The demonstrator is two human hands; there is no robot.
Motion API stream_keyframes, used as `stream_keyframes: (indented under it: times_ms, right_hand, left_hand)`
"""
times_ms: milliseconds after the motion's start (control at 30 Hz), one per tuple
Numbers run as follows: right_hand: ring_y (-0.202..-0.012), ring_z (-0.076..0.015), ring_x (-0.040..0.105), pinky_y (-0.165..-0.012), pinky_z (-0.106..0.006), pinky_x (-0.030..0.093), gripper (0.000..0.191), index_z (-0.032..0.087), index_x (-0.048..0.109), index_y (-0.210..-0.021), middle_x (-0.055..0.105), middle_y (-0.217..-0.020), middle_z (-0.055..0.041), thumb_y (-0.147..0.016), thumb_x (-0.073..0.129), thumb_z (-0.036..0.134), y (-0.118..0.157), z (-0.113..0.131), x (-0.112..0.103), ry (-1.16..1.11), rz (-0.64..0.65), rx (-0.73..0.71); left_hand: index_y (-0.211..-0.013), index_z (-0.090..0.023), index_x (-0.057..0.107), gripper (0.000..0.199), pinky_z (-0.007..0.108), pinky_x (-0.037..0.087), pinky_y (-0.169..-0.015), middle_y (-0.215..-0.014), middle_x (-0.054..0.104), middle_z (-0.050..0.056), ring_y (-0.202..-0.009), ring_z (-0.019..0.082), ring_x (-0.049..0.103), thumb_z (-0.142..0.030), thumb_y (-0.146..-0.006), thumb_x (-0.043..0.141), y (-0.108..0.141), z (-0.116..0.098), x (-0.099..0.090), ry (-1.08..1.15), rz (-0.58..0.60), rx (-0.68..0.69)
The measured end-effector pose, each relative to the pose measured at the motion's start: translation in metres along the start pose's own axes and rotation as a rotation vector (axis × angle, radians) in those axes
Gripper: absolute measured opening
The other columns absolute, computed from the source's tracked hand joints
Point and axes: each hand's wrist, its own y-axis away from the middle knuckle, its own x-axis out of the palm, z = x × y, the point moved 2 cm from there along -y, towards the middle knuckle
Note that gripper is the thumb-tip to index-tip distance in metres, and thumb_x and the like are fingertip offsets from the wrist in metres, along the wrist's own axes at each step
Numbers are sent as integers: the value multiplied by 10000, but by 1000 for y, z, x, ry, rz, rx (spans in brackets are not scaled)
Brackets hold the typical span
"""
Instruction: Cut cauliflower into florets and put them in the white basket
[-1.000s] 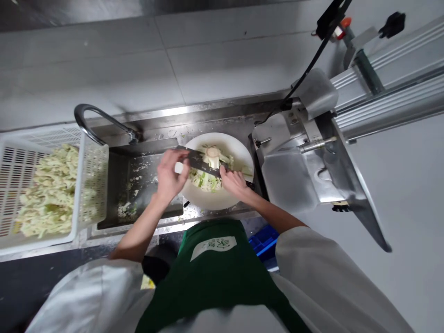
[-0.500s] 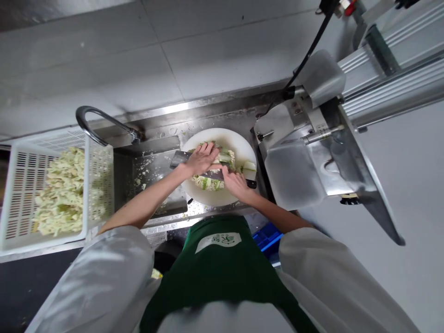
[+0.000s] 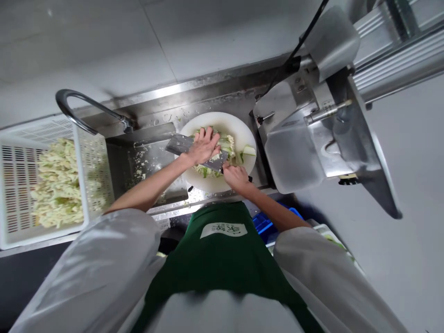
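looks like a fair bit's done going by the cut heap (image 3: pixel 60 185) in the white basket (image 3: pixel 81 175), but there's pale cauliflower (image 3: pixel 229 144) left on the round board (image 3: pixel 241 127), left hand (image 3: pixel 204 147) splayed over it, right hand (image 3: pixel 236 177) gripping the cleaver (image 3: pixel 177 144)

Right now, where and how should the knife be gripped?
By the handle, probably from the lower right: the knife slants over the white board, its broad blade reaching left and its handle end pointing lower right. The right hand holds it there.
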Motion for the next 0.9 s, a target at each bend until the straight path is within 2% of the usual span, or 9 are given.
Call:
stream_keyframes:
  times_ms: [100, 300, 467, 600, 733, 833, 900]
  right_hand:
    - [-1065, -311, 737, -914, -399, 531, 457, -28, 512, -1399, 753, -1078, -272, -998, 323, 82, -6, 0, 0, 15, -3, 21]
    - [-1083, -281, 732, -916, -367, 531, 425, 43, 636, -1277, 749, -1122, -239, -1015, 304, 86, -46, 15, -9, 16, -112, 55]
    - [-1045, -259, 741, -919, -351, 513, 432, -48, 500, -1396, 751, -1074, -235, -1016, 321, 47, -34, 15, -22, -6, -145, 56]
    - [-1038, -261, 740, -916, -362, 512, 437, -57, 476, -1411, 746, -1071, -235, -1021, 308, 47, -16, 17, -42, 0, -169, 47]
    - [-1023, -274, 746, -891, -377, 538, 419, 5, 510, -1391, 755, -1052, -231, -1022, 327, 81, -8, 16, -81, 60, -218, 10]
    - [-1001, -285, 749, -869, -400, 551, 386, 14, 535, -1335, 751, -1045, -247, -1026, 318, 95, -3, 23, -111, 127, -270, -74]
    - [-936, -274, 755, -831, -403, 563, 409, 1, 512, -1357, 751, -1021, -242, -1029, 285, 88, 1, 36, -121, 168, -280, -175]
  left_hand:
    - [-1310, -121, 516, 428, 569, 368, -1005, -1375, 452, 256, -1253, 436, 436, -415, -1009, 439, 3, -3, 1, -25, -3, -16]
    - [-1328, -127, 514, 486, 577, 362, -1019, -1412, 426, 254, -1267, 444, 408, -481, -999, 461, 9, 0, 10, -8, -80, -63]
    - [-1337, -133, 537, 542, 586, 360, -1030, -1357, 455, 235, -1243, 435, 421, -544, -989, 477, 9, 4, -3, 66, -87, -34]
    - [-1358, -143, 546, 619, 618, 349, -1048, -1349, 454, 225, -1261, 451, 407, -620, -966, 503, 13, 2, -26, 105, -152, -35]
    - [-1447, -178, 489, 801, 658, 334, -1081, -1412, 420, 201, -1301, 460, 386, -756, -895, 539, 23, 5, -68, 149, -205, -7]
    - [-1540, -244, 395, 929, 710, 315, -1097, -1481, 382, 160, -1334, 460, 375, -802, -827, 604, 45, 12, -103, 173, -159, 72]
    - [-1557, -290, 380, 947, 746, 300, -1096, -1536, 335, 141, -1370, 481, 343, -765, -796, 681, 74, 16, -117, 128, -122, 64]
